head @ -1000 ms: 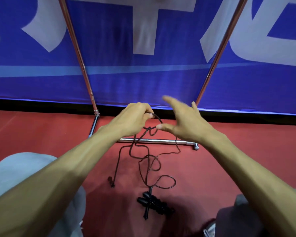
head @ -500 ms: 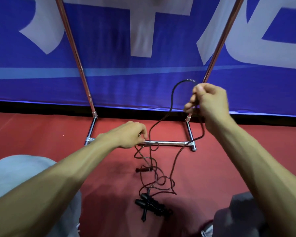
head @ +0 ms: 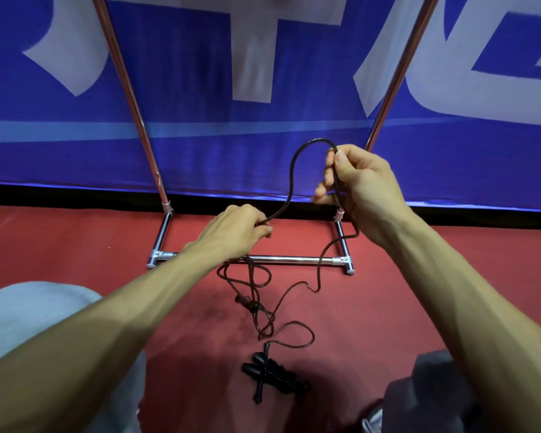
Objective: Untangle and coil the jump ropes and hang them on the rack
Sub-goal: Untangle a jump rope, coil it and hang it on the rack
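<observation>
Head view: the left hand (head: 235, 229) is low in the centre, fingers curled, pinching the rope (head: 291, 189) at its fingertips. From there the dark rope climbs in a narrow arch against the banner (head: 200, 135) and bends over into the right hand (head: 356, 189), which is higher and grips it between the thumb and curled fingers. Below that hand the rope drops across the rack's (head: 288, 260) right foot and turns back just above the floor (head: 450, 276).

Under the left hand more rope hangs in loose, crossing loops in front of the rack's base bar. A small handle is caught among them, and the lowest loop lies on the floor. It ends just beside the bundle (head: 272, 375), a second rope wound tight with its handles sticking out, lying between the two knees at the bottom edge.

The rack's chrome base sits on the floor, with its feet reaching back to the banner's lower edge. Its two poles slant up and out of the top of the frame. The hands and the rope arch sit between those poles. Red floor runs wide on both sides of the base, out to the frame edges.
</observation>
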`<action>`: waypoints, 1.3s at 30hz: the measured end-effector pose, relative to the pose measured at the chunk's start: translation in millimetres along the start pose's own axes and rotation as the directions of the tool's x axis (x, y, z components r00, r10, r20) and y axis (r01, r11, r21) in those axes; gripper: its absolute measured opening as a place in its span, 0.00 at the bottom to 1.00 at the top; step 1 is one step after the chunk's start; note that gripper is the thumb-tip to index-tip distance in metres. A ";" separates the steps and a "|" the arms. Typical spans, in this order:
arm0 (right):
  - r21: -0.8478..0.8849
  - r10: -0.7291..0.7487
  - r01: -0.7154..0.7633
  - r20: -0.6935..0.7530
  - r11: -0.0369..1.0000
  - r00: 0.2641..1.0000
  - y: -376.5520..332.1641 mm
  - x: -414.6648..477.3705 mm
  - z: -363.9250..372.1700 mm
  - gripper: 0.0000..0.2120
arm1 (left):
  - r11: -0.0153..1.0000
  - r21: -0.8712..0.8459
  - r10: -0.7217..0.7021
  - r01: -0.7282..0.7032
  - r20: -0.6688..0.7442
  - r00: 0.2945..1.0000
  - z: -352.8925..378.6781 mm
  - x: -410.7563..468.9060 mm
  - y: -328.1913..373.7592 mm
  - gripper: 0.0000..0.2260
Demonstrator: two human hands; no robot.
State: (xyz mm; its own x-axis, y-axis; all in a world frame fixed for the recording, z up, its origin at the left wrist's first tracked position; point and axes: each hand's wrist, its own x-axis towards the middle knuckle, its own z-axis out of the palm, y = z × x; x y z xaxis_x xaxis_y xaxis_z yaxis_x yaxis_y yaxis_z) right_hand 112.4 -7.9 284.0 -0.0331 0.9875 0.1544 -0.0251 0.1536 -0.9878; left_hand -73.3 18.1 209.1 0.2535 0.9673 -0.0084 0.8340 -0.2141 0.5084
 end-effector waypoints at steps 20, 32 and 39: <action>-0.941 0.403 0.282 0.336 0.189 0.851 40.2 -11.7 12.8 0.29 | 0.994 0.061 0.095 -0.091 -0.054 0.994 -8.6 -6.2 3.6 0.09; -0.074 0.027 -0.047 -0.255 0.996 0.967 6.9 6.6 -12.9 0.15 | 0.997 0.059 0.049 -0.055 0.091 0.995 -9.6 -7.7 -14.3 0.11; -0.105 0.114 -0.111 0.024 0.988 0.993 12.5 -6.2 7.0 0.16 | 0.971 -0.226 0.090 -0.070 0.079 0.993 -9.1 -3.8 9.9 0.27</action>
State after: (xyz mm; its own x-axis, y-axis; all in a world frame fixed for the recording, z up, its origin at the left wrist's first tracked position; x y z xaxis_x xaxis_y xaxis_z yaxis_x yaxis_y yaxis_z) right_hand 105.3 -12.4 270.8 -0.0597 0.9973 0.0416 0.0835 0.0465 -0.9954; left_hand -70.5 13.6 222.0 0.3658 0.9302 -0.0306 0.6815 -0.2453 0.6895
